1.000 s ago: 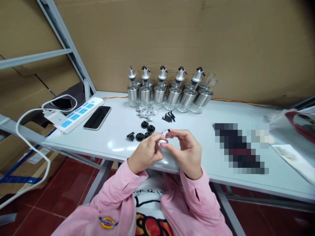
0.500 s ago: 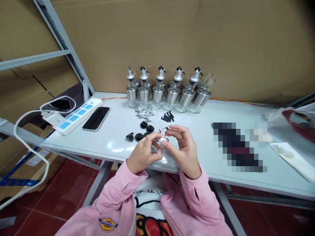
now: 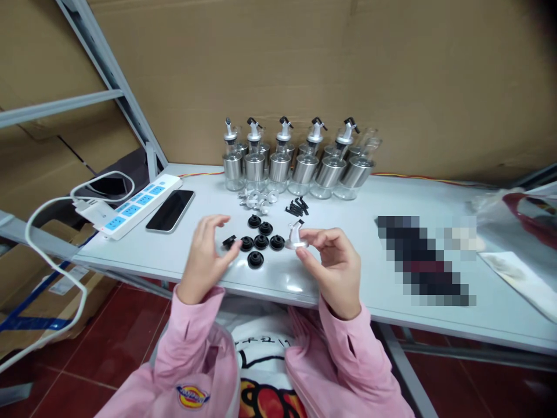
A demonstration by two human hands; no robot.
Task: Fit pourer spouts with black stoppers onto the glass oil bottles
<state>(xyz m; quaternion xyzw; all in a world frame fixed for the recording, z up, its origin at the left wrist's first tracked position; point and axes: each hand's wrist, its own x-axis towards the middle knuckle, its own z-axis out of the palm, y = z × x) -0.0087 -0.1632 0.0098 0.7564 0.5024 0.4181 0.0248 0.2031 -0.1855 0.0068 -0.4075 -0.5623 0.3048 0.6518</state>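
Note:
Between the thumb and fingers of my right hand [image 3: 335, 264] is a silvery-white pour spout [image 3: 296, 237] with a small black piece at its top. My left hand [image 3: 206, 255] has its thumb and fingers apart and holds nothing; the thumb is close to a black part [image 3: 229, 241] on the table. Several round black stoppers [image 3: 261, 241] lie between my two hands. Behind them is a cluster of white spout pieces [image 3: 259, 200], with a small pile of thin black levers [image 3: 297, 206] to its right.
Glass bottles with steel sleeves [image 3: 278, 168] line the back, several topped with spouts. At the left are a phone [image 3: 171, 210] and a power strip [image 3: 139, 203] with a white cable. A blurred dark item [image 3: 420, 261] and a plastic bag [image 3: 531, 215] lie to the right.
My left hand has let go of the spout and moved left, opening. The spout stays in my right hand, slightly further right, and more black stoppers are uncovered.

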